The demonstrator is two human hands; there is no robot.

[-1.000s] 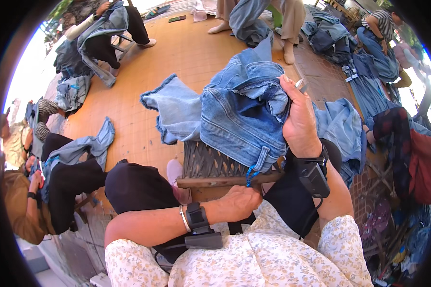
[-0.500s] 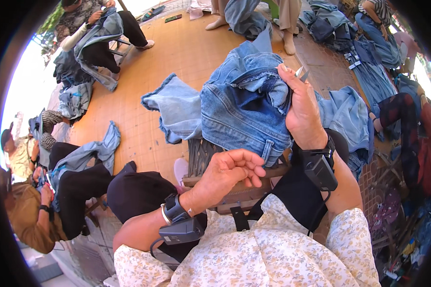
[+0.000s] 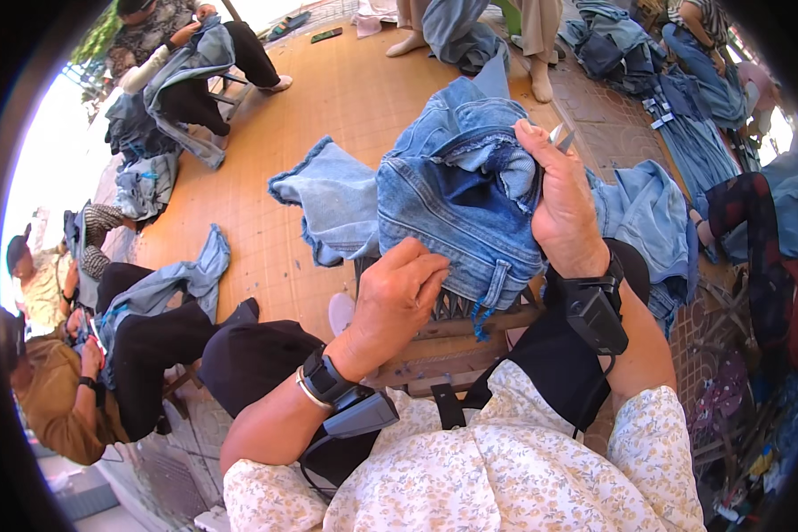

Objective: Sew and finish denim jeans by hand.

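Observation:
A pair of blue jeans [image 3: 448,208], bunched with an opening turned upward, lies over a slatted wooden stool [image 3: 452,326] in front of me. My right hand [image 3: 560,199] is closed on the jeans' right side; pointed metal blades [image 3: 565,140] stick out beyond its thumb, their handles hidden. My left hand [image 3: 401,297] is curled at the lower left of the jeans, fingertips together against the denim; what they pinch is hidden. Bright blue strands [image 3: 481,321] hang below a belt loop. A paler, frayed piece of denim [image 3: 324,195] spreads out to the left.
An orange-tan board [image 3: 319,106] covers the ground ahead. Seated co-workers [image 3: 58,386] with denim are at left, another's legs [image 3: 536,66] ahead. Denim piles [image 3: 607,49] and loose garments [image 3: 643,217] lie at right. A phone [image 3: 326,35] lies at the far edge.
My left hand rose from the stool's front bar, its fingers loosely apart half a second ago, and has now moved left and up onto the jeans, fingertips closed. My right hand keeps its hold.

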